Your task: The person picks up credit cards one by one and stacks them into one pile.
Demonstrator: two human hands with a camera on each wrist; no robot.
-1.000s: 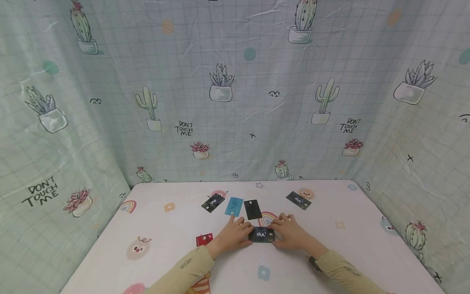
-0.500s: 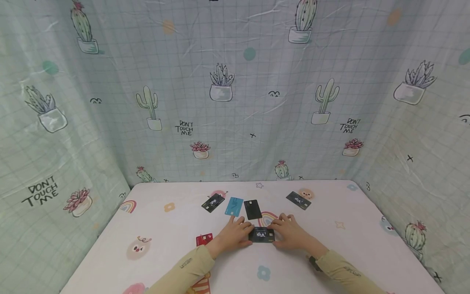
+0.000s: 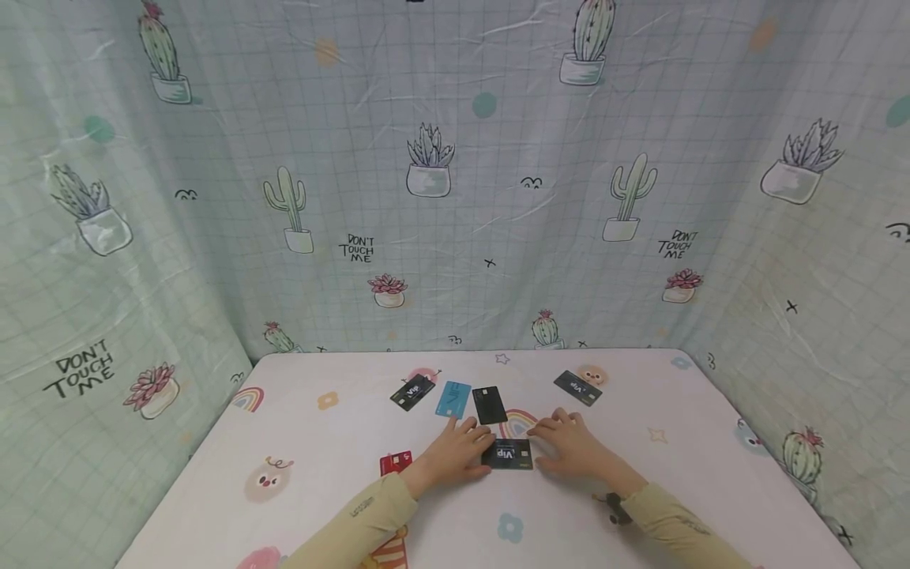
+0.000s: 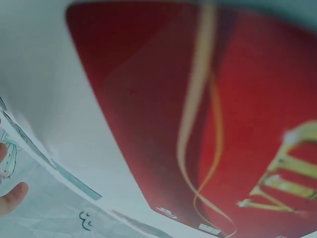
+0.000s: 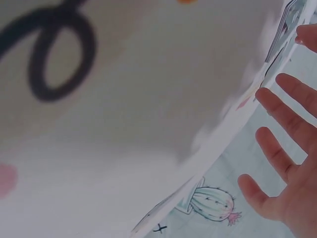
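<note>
A black VIP card [image 3: 508, 454] lies flat on the table in the head view, long side across. My left hand [image 3: 455, 454] holds its left end, thumb at the near corner and fingers at the far corner. Just beyond its right end, a small gap away, is my right hand [image 3: 572, 450], fingers spread and nothing in them. In the right wrist view those spread fingers [image 5: 277, 106] show well. A red card with gold lettering [image 4: 148, 114] fills much of the left wrist view, beneath the left wrist; only left fingertips [image 4: 14, 197] show there.
Behind the hands lie a dark VIP card [image 3: 413, 392], a blue card [image 3: 453, 400], a plain black card [image 3: 490, 405] and another dark VIP card [image 3: 579, 388]. The red card [image 3: 395, 462] is partly under the left forearm. A cactus-print curtain [image 3: 462, 237] encloses the patterned table [image 3: 320, 474].
My right hand has let go of the black VIP card's right end and moved slightly right, its fingers apart from it. The left hand and the card have hardly moved.
</note>
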